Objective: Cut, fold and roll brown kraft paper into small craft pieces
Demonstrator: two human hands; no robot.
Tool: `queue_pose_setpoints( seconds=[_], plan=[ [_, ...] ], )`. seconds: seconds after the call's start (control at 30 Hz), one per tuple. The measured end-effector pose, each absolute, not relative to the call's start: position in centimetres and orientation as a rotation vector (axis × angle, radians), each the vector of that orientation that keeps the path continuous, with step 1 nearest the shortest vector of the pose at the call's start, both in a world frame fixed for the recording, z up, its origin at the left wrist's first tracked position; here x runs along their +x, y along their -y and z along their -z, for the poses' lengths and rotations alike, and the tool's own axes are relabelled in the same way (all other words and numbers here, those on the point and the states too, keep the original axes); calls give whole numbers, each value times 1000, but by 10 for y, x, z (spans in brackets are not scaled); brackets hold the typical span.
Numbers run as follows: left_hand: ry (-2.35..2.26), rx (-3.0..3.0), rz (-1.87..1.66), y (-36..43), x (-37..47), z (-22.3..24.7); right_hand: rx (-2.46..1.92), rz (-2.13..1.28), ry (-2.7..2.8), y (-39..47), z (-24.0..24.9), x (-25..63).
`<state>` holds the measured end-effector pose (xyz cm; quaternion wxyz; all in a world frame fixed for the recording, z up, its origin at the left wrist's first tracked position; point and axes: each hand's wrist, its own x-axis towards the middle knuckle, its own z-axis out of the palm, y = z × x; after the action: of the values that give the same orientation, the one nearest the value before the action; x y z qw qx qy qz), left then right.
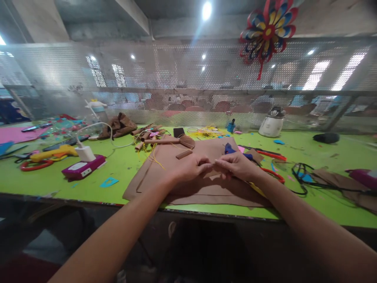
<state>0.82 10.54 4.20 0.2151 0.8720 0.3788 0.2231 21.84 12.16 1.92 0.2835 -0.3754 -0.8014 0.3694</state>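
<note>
My left hand (196,168) and my right hand (235,165) are close together over a large brown paper sheet (212,148). The fingertips of both are pinched, facing each other. What they hold looks small and brownish, but the fingers hide most of it. Beyond my left hand lies a short corrugated cardboard strip (184,154), with a fan-shaped corrugated piece (187,140) behind it. Rolled brown tubes (160,140) with yellow string (153,157) rest at the sheet's far left. A dark blue object (229,148) sits just behind my right hand, partly covered by it.
On the green table (118,173), left, are a purple power strip (84,167) with a white plug (85,153) and a yellow glue gun (54,152). Rightward lie red-handled tools (271,155) and black cable (299,179). A white bottle (271,124) stands before the perforated screen (188,78).
</note>
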Motion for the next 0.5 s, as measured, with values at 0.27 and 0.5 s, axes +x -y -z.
queue_pose_setpoints(
  seconds=[0.27, 0.5],
  plan=[
    [-995, 2282, -524, -109, 3, -40, -964, -1183, 2127, -117, -27, 225],
    [-932, 2242, -531, -115, 2, -37, -968, -1239, 1971, -125, -18, 225]
  ],
)
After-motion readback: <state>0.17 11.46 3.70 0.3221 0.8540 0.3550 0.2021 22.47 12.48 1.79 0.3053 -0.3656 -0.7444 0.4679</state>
